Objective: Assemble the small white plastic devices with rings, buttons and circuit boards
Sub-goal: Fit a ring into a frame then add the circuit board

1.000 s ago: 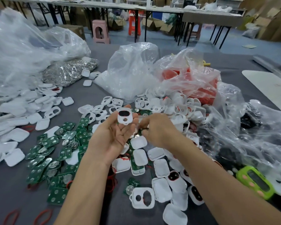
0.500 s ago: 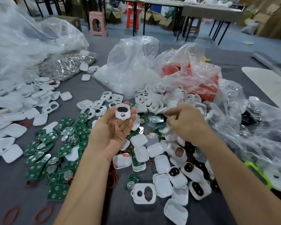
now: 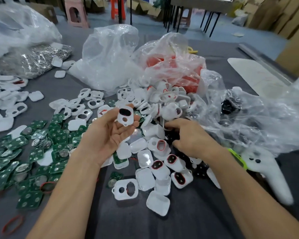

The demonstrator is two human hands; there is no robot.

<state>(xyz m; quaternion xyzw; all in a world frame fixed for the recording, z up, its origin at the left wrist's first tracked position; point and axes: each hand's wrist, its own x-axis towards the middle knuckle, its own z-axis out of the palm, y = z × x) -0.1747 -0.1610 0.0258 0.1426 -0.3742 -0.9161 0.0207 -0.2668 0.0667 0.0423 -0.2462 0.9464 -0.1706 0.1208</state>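
White shell (image 3: 125,116) pinched between the thumb and fingertips of the left hand (image 3: 107,137), palm up, other fingers a little spread. In the shell's big hole, a black button (image 3: 123,111); under it, a small round open hole. Right hand (image 3: 192,138) at 3 o'clock of the left hand, palm down, low on the pile of white shells (image 3: 145,159), fingers bent, first finger touching a white piece. Cannot tell if pinching anything there. At 9 o'clock of the left hand, a heap of green boards (image 3: 33,152) on the grey table (image 3: 188,221). At 12 o'clock, clear bags (image 3: 109,54), one with red parts (image 3: 173,66) inside. At 6 o'clock, a lone shell (image 3: 126,188) with two open holes, flat on the table. At 7 o'clock, red bands (image 3: 13,223) near the table's edge
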